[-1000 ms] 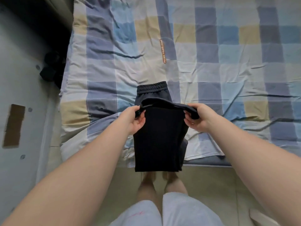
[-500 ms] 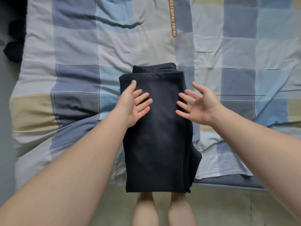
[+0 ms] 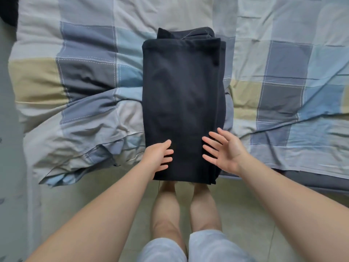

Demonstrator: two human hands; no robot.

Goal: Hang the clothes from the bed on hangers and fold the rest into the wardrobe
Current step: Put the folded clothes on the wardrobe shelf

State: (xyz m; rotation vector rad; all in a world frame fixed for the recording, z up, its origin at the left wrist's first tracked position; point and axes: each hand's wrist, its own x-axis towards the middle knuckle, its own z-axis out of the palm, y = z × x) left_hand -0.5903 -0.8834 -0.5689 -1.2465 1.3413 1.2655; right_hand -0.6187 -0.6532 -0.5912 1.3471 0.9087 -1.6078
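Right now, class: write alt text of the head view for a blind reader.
A folded dark garment lies on a checked bedspread, its near end overhanging the bed's edge. The left hand touches that end; the open right hand spreads over its right side.

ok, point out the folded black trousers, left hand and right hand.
black trousers (image 3: 181, 87), head view, middle of the top folded layer.
left hand (image 3: 158, 156), head view, back of the hand.
right hand (image 3: 228, 152), head view, palm.
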